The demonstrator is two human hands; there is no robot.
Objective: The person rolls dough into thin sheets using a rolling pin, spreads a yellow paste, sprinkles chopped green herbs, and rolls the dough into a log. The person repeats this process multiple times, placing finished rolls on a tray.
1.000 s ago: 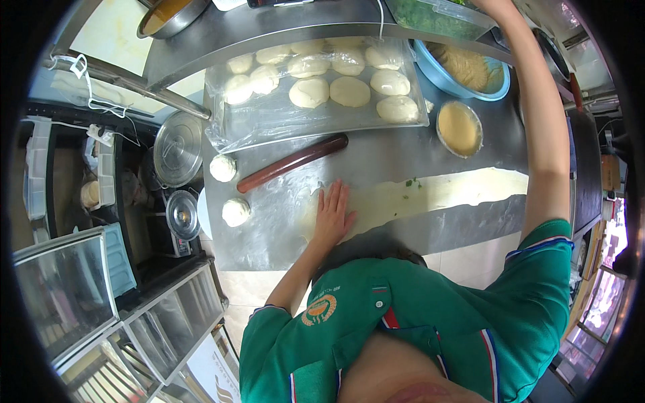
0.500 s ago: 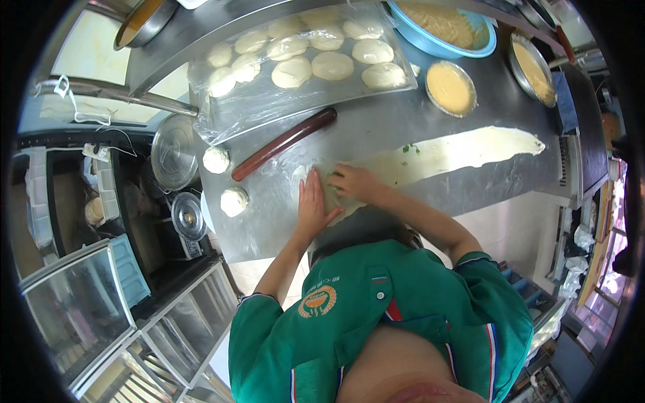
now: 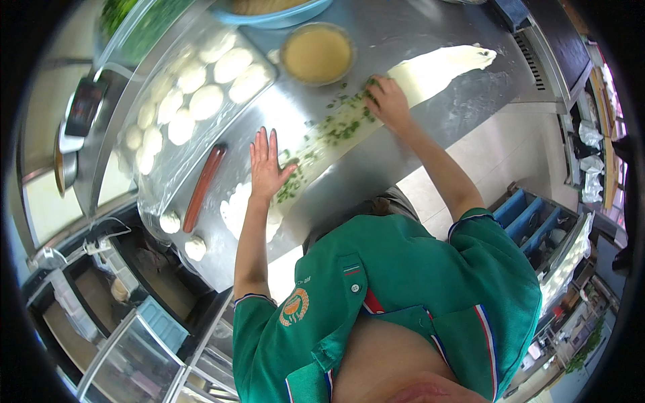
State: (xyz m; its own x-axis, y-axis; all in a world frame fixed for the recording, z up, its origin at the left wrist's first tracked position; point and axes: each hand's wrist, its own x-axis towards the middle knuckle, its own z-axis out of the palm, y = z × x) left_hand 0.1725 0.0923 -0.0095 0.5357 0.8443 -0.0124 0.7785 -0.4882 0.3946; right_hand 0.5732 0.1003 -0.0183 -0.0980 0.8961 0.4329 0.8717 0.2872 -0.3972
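Observation:
A long, thin strip of pale dough point(image 3: 440, 70) runs slantwise across the metal worktop. Chopped green onion point(image 3: 339, 129) is scattered along its near left and middle stretch, while the far right end is bare. My right hand point(image 3: 390, 102) is over the strip's middle, its fingers bent down with green bits at the tips; how much it holds is hidden. My left hand point(image 3: 267, 168) is open, fingers stretched away from me, at the strip's left part, with green bits beside the thumb. Left of it lies a reddish-brown rolling pin point(image 3: 204, 188).
Flattened dough rounds point(image 3: 205, 102) lie under clear plastic on a tray at the far left. Two dough balls point(image 3: 169, 221) sit near the rolling pin. Beyond the strip stand a bowl of yellow paste point(image 3: 317, 54) and a light blue basin point(image 3: 285, 17). Chopped greens point(image 3: 124, 20) show at top left.
The view has turned and shifted. Green bits now cover much of the strip, where only a few showed before. My right hand has moved right along the dough; my left hand has spread its fingers.

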